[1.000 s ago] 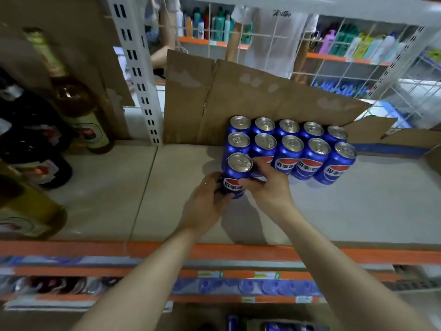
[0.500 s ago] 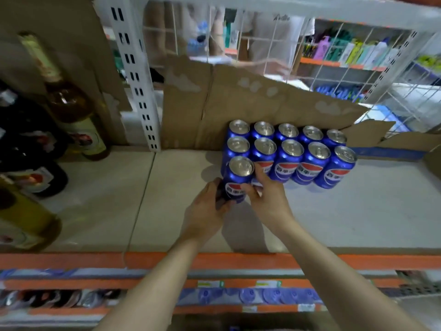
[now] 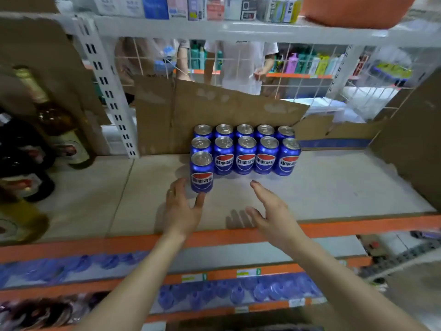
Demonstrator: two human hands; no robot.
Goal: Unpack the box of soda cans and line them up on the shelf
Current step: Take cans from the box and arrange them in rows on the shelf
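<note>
While both hands hover low over the shelf (image 3: 310, 194), neither one holds anything. The left hand (image 3: 182, 206) is spread with straight fingers, its thumb tip just touching or nearly touching the foot of the front can (image 3: 202, 172); which of the two I cannot tell. The right hand (image 3: 272, 211) is also loose and flat, fingers pointing toward the cans, well clear of them and over bare shelf.

Eleven blue soda cans stand upright on the pale shelf board. Five make a back row (image 3: 244, 131) against a sheet of brown cardboard (image 3: 202, 111) that leans upright behind them. Five more form a second row (image 3: 245, 158) directly in front, touching can to can, their red, white and blue labels facing forward. The front can stands alone at the left end, starting a third row, and it touches the can behind it.

To the right, a low torn cardboard wall (image 3: 334, 134) with a blue strip runs along the back of the shelf, and a taller cardboard panel (image 3: 410, 139) rises at the right side. On the left stand several glass bottles (image 3: 59, 130), dark and amber. An orange rail (image 3: 95, 244) edges the shelf front. Beyond the wire back panel (image 3: 298, 68), people in pale shirts stand near shelves of coloured bottles.
</note>
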